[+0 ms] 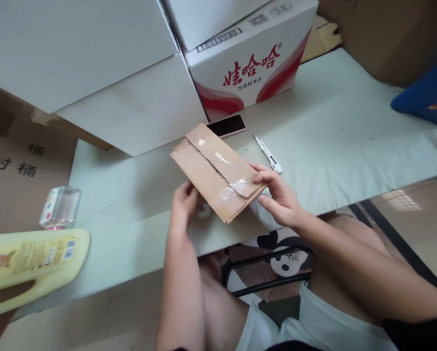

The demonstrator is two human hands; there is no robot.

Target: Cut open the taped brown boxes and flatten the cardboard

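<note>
A small flat brown cardboard box (pixel 214 170) is held tilted over the table's near edge, its top seam slit open along most of its length. Clear tape still bridges the seam at the near right end. My left hand (pixel 185 200) grips the box from its left side, the fingertips partly hidden under it. At the right end, my right hand (pixel 277 195) pinches the box with its fingers on top and the thumb below. Just beyond the right hand lies a white utility knife (pixel 267 153) with its blade end pointing away.
A phone (pixel 227 126) lies behind the cardboard box. Large white cartons (pixel 130 117) and a red-and-white water carton (pixel 255 68) stand at the back. Left are a yellow bottle (pixel 35 268) and a clear container (pixel 61 207). A blue object (pixel 427 92) is far right.
</note>
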